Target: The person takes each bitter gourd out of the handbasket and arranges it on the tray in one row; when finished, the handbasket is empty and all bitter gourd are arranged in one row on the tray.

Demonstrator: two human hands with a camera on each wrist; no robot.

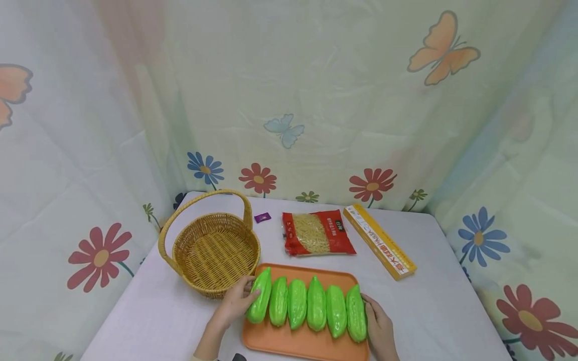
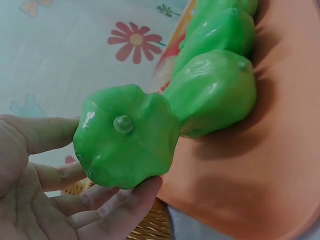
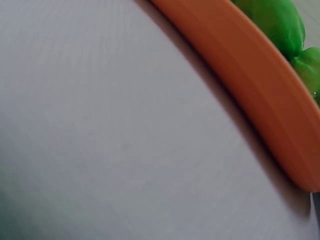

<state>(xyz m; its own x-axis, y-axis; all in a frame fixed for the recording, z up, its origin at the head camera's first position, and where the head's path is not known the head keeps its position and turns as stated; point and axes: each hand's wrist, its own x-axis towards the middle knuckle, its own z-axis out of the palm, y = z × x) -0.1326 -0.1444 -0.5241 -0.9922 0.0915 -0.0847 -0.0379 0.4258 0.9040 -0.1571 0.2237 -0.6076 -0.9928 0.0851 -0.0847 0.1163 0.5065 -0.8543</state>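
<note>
Several glossy green bitter melons lie in a row on an orange tray (image 1: pixel 271 340). The leftmost bitter melon (image 1: pixel 259 298) is in my left hand (image 1: pixel 234 303), thumb on one side and fingers on the other. In the left wrist view this bitter melon (image 2: pixel 127 137) shows its stubby stem end, raised at the tray's left side with the left fingers (image 2: pixel 135 202) curved beneath it. My right hand (image 1: pixel 381 328) is at the tray's right edge, fingers extended alongside the rightmost bitter melon (image 1: pixel 356 316). The right wrist view shows the tray's side (image 3: pixel 250 75) but no hand.
A wicker basket (image 1: pixel 255 250) with a tall handle stands left of the tray. Behind the tray lie a small purple packet (image 1: pixel 262 217) and a red bag of pasta (image 1: pixel 316 233). A yellow pasta box (image 1: pixel 379 240) lies at the back right. Patterned curtains surround the white table.
</note>
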